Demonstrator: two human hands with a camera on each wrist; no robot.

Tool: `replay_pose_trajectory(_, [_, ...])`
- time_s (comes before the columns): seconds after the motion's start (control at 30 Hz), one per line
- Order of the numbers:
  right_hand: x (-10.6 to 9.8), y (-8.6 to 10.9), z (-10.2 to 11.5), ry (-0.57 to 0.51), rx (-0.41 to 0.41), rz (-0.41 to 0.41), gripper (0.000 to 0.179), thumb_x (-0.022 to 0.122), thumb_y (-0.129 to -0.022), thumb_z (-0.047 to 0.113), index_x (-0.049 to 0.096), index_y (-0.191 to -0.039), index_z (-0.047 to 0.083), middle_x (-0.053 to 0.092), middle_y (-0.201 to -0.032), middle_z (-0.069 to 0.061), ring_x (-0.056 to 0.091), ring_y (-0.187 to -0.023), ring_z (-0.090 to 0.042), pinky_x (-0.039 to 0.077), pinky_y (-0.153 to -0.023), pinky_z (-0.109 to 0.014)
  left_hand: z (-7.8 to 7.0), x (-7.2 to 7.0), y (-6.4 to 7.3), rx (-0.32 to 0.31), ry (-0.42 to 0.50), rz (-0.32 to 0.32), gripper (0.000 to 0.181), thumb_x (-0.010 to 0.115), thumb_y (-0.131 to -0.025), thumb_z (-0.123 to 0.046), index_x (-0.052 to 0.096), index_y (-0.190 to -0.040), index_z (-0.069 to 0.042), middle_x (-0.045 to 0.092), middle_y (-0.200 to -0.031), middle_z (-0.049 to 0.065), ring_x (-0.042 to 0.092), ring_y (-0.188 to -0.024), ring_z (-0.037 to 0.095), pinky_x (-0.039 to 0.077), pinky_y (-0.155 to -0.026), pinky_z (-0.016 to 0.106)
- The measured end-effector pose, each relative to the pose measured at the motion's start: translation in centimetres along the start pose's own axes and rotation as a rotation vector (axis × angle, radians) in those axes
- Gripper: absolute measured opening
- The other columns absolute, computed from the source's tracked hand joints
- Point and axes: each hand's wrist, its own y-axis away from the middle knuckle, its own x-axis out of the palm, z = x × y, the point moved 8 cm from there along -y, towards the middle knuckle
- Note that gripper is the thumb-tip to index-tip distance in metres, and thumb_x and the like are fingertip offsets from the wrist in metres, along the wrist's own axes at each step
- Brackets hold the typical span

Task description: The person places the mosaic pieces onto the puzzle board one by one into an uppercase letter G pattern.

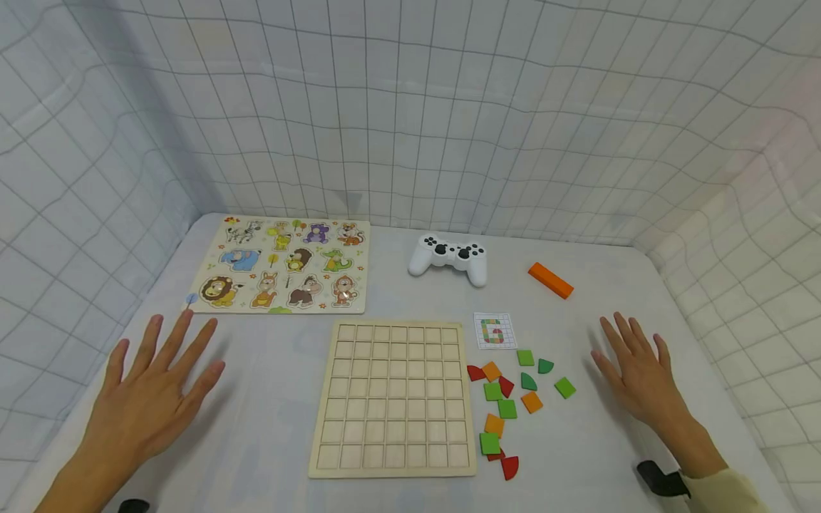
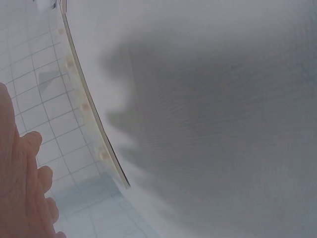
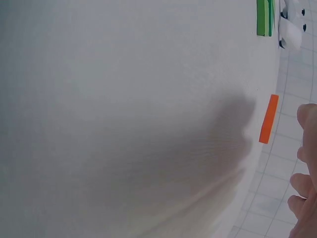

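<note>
My left hand hovers palm down over the left of the table, fingers spread, holding nothing. It is nearest to the animal puzzle board. On the right, my right hand is also above the table with straight fingers and nothing in it; its shadow shows in the right wrist view. Between the hands lies a square wooden grid board, its cells bare. Beside it are scattered green square tiles, orange square tiles, red quarter-round tiles and dark green quarter-round tiles.
A small pattern card with a coloured G-like figure lies above the tiles. Farther back are a white game controller and an orange block. White gridded fabric walls stand at the back and both sides.
</note>
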Motion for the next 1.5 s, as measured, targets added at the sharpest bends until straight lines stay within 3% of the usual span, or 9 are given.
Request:
replay_pose_trajectory(0.4, [0.9, -0.2, 1.5, -0.058, -0.016, 0.014, 0.068, 0.055, -0.102, 0.035, 0.027, -0.159, 0.011, 0.029, -0.161, -0.024, 0.017, -0.152, -0.043, 0.009, -0.116, -0.068, -0.2, 0.0, -0.5, 0.005, 0.027, -0.007, 0.074, 0.039, -0.103, -0.055, 0.005, -0.163, -0.028, -0.007, -0.169, 0.008, -0.021, -0.153, 0.033, -0.024, -0.116, 0.058])
replay_pose_trajectory(0.6, [1.6, -0.6, 2.7, -0.141, -0.023, 0.088, 0.068, 0.059, -0.101, 0.035, 0.031, -0.158, 0.011, 0.032, -0.16, -0.024, 0.026, -0.147, -0.047, 0.027, -0.109, -0.071, -1.0, 0.1, -1.0, 0.022, 0.04, 0.005, 0.078, 0.041, -0.101, -0.06, 0.009, -0.163, -0.025, -0.006, -0.17, 0.009, -0.023, -0.152, 0.034, -0.024, -0.116, 0.059])
replay_pose_trajectory(0.93, [1.9, -0.8, 4.6, -0.261, 0.01, 0.245, 0.067, 0.058, -0.101, 0.041, 0.036, -0.155, 0.011, 0.036, -0.159, -0.021, 0.033, -0.143, -0.045, 0.032, -0.109, -0.068, -4.1, -0.3, -1.7, 0.145, 0.097, -0.009, 0.095, 0.052, -0.094, -0.067, 0.002, -0.163, -0.024, -0.009, -0.17, 0.004, -0.023, -0.153, 0.029, -0.022, -0.117, 0.058])
replay_pose_trajectory(1.13, [2.3, -1.0, 5.5, -0.288, 0.001, 0.258, 0.067, 0.063, -0.098, 0.041, 0.041, -0.153, 0.009, 0.043, -0.154, -0.02, 0.04, -0.139, -0.043, 0.035, -0.109, -0.066, -6.3, -0.3, -1.9, 0.223, 0.153, -0.015, 0.103, 0.058, -0.09, -0.068, 0.002, -0.163, -0.024, -0.013, -0.169, -0.003, -0.021, -0.154, 0.026, -0.016, -0.12, 0.059])
replay_pose_trajectory(1.33, [2.6, -1.2, 6.0, -0.281, -0.017, 0.254, 0.063, 0.068, -0.096, 0.038, 0.048, -0.147, 0.008, 0.049, -0.149, -0.019, 0.043, -0.136, -0.042, 0.037, -0.108, -0.064, -8.0, 0.1, -2.2, 0.253, 0.235, 0.037, 0.109, 0.063, -0.085, -0.07, 0.002, -0.163, -0.025, -0.008, -0.17, 0.001, -0.011, -0.156, 0.034, 0.001, -0.118, 0.067])
replay_pose_trajectory(1.5, [2.3, -1.4, 6.7, -0.275, -0.064, 0.224, 0.054, 0.073, -0.092, 0.029, 0.058, -0.139, 0.007, 0.055, -0.143, -0.017, 0.047, -0.132, -0.041, 0.04, -0.106, -0.063, -9.2, 1.0, -2.7, 0.262, 0.321, 0.138, 0.116, 0.065, -0.08, -0.073, 0.001, -0.163, -0.024, 0.0, -0.171, 0.008, -0.006, -0.155, 0.04, 0.006, -0.114, 0.071])
